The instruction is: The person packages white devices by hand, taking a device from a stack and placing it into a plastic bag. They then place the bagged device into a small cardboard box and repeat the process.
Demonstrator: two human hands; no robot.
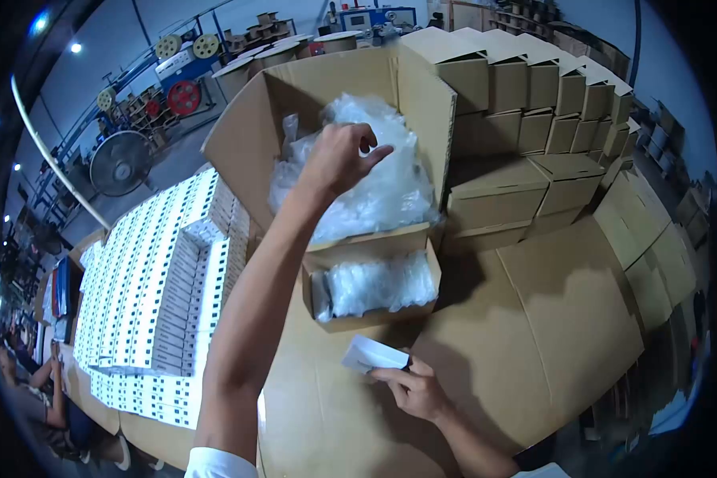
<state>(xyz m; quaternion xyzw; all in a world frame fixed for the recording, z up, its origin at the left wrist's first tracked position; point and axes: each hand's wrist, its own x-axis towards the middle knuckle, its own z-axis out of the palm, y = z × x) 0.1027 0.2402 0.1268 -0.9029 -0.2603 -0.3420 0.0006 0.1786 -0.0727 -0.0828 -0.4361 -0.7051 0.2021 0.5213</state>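
Note:
My left hand (344, 155) reaches over a large open carton (303, 88), above a heap of clear plastic bags (382, 183). Its fingers are partly curled, the thumb stands apart, and I see nothing between them. Low on the right, my right hand (418, 390) grips a small white box (370, 352), tilted above the table. Between the two hands stands a small open cardboard box (374, 321), with bubble-wrapped or plastic-bagged items (382, 285) packed in a row inside it.
Many small white boxes with dark marks (143, 279) are stacked on the left. Brown cartons (526, 88) stand in rows at the back right. Flat cardboard (550, 319) covers the table (311, 414). Another person's arm (56, 390) shows at the far left, and a fan (121, 163) stands behind.

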